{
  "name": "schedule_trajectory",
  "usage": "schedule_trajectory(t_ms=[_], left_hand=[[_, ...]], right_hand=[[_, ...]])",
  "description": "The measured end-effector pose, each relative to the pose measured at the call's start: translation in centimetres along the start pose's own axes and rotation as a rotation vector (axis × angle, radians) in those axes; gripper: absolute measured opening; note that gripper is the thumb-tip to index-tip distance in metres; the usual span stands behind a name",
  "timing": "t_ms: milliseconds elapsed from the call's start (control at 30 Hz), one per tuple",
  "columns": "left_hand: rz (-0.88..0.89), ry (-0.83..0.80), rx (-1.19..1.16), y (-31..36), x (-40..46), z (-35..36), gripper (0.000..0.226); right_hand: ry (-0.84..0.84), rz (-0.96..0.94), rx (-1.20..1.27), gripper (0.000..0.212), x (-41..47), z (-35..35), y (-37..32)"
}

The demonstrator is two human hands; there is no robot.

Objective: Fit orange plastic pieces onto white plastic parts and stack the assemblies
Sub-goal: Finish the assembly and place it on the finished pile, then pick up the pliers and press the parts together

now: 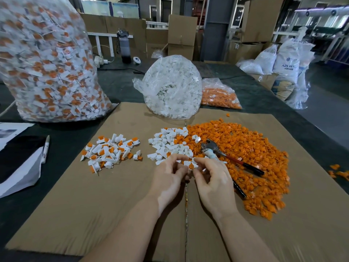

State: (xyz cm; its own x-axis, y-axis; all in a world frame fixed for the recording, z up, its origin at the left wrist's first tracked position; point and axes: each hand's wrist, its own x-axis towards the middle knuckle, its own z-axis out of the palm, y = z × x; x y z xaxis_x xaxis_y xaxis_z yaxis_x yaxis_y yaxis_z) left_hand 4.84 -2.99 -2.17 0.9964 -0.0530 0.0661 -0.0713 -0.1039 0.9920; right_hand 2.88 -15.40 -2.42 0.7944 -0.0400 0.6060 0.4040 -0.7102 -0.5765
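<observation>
Plainly, both hands' fingers [182,157] pinch one white part [187,163] with its orange piece [191,166]; misaligned pressure could pop them apart.

I see two bare forearms, no sleeves, no watch or rings; left hand [170,174] and right hand [213,178] ungloved, nails short.
</observation>
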Motion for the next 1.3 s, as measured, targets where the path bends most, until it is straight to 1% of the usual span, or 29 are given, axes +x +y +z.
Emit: schedule_trajectory(t_ms=[67, 133, 367, 600, 800, 900, 933, 967, 1033, 1100, 1133, 1200, 1300], left_hand=[[0.008, -0.003, 0.005, 0.0, 0.0, -0.1, 0.02], [0.017, -0.005, 0.018, 0.0, 0.1, -0.2, 0.021], [0.001, 0.001, -0.001, 0.0, 0.1, 0.0, 0.021], [0.032, 0.001, 0.006, 0.3, -0.1, -0.1, 0.011], [0.031, 0.012, 0.006, 0.5, 0.0, 0.0, 0.011], [0.008, 0.008, -0.03, 0.6, 0.1, 0.1, 0.011], [-0.001, 0.008, -0.045, 0.7, 0.2, 0.1, 0.012], [-0.012, 0.009, -0.058, 0.6, 0.3, 0.1, 0.012], [-0.038, 0.015, -0.073, 0.6, 0.6, 0.1, 0.012], [-0.054, 0.022, -0.075, 0.4, 0.9, 0.2, 0.011], [-0.056, 0.023, -0.07, 0.4, 1.0, 0.3, 0.01], [-0.05, 0.025, -0.05, 0.3, 1.1, 0.4, 0.009], [-0.046, 0.035, -0.059, 0.3, 1.0, 0.3, 0.012]], right_hand=[[-0.044, -0.009, 0.014, 0.027, 0.0, -0.1, 0.0], [-0.053, -0.01, 0.027, 0.029, 0.1, -0.2, -0.1], [-0.055, -0.007, 0.032, 0.022, 0.3, -0.2, 0.0], [-0.055, -0.01, 0.045, 0.018, 0.2, -0.2, 0.1], [-0.05, -0.017, 0.028, 0.02, 0.2, -0.2, -0.1], [0.038, 0.026, -0.086, 0.025, 0.5, -0.8, 0.0], [0.07, 0.073, -0.16, 0.028, 0.8, -1.1, 0.1], [0.064, 0.156, -0.249, 0.033, 1.2, -1.5, 0.2], [-0.076, 0.375, -0.488, 0.048, 2.2, -2.5, 0.7], [-0.267, 0.513, -0.658, 0.056, 3.0, -3.3, 1.5], [-0.345, 0.551, -0.682, 0.058, 3.3, -3.5, 1.8], [-0.448, 0.585, -0.691, 0.06, 3.9, -3.8, 2.2], [-0.471, 0.548, -0.755, 0.053, 4.4, -4.0, 2.4]])
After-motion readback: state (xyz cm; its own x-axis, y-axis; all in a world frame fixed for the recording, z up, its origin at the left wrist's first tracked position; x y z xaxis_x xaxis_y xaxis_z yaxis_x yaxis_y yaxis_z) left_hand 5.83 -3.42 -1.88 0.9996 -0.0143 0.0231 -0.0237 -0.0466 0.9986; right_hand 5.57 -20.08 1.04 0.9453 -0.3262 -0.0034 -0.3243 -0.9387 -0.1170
